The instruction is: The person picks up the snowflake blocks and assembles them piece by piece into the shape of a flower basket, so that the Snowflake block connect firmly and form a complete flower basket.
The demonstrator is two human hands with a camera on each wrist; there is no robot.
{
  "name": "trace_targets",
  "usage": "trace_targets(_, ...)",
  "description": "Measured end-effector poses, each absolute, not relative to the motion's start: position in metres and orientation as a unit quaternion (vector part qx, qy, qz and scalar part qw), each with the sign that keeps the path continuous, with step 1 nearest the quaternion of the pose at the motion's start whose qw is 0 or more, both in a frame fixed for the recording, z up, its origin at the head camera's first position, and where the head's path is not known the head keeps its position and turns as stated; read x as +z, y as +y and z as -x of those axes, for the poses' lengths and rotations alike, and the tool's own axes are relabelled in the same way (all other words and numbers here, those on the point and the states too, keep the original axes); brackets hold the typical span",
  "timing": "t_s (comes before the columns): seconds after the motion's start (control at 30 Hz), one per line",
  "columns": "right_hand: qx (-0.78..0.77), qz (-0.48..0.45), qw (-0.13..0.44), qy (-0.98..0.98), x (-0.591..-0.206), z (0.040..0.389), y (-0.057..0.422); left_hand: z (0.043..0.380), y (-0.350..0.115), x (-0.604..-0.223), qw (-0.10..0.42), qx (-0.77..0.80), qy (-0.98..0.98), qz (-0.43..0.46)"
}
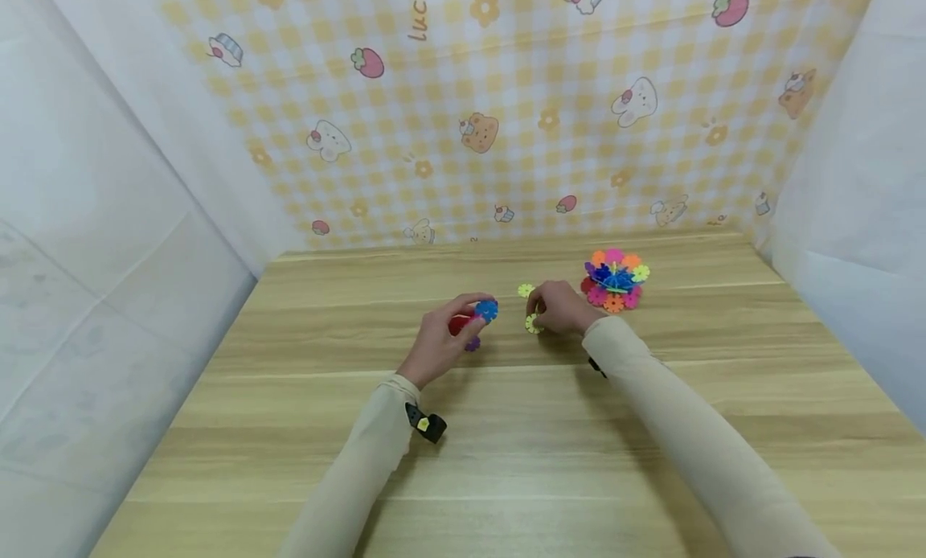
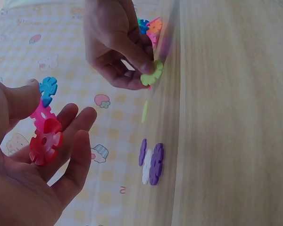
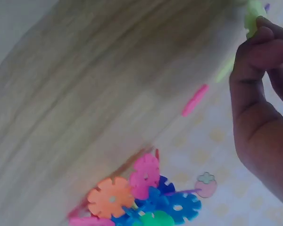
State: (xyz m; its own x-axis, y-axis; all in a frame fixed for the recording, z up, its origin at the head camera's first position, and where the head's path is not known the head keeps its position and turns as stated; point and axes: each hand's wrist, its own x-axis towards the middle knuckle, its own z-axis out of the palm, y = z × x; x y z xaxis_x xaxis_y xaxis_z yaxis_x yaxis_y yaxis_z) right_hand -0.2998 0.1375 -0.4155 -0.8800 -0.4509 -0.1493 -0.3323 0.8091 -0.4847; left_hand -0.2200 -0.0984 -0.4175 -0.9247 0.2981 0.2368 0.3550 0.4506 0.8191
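Observation:
My left hand [image 1: 437, 341] pinches a small chain of joined plastic snowflake discs: a blue disc [image 2: 48, 89], a pink disc [image 2: 41, 115] and a red disc [image 2: 46, 147]. Its other fingers spread out behind the chain in the left wrist view. Between thumb and fingertips, my right hand [image 1: 564, 307] holds a yellow-green snowflake disc [image 2: 153, 74], apart from the chain. Another yellow-green disc [image 1: 525, 290] lies on the table just beyond the right hand. Purple discs [image 2: 156, 164] and a white disc [image 2: 146, 166] lie near the left hand.
A many-coloured flower-like cluster of joined discs [image 1: 615, 281] stands to the right of my right hand. One loose pink disc [image 3: 195, 100] lies between them. The wooden table [image 1: 492, 461] ends at a checked yellow cloth [image 1: 448, 84] behind; white sheets hang at both sides.

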Motion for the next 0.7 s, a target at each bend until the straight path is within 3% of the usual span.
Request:
trace_targets(0.17,-0.268,0.238,0.153,0.921,-0.410,0.289,0.140,0.221,-0.099,-0.418,0.020,-0.491,-0.849,0.193)
trace_targets(0.4,-0.442,0.230,0.198,0.844,-0.406,0.271,0.138,0.222,-0.098,-0.419,0.021,-0.469,-0.861,0.196)
trace_targets(0.7,-0.564,0.188,0.190,0.781,-0.406,0.254,0.127,0.224,-0.095,-0.420,0.026,-0.472,-0.856,0.210)
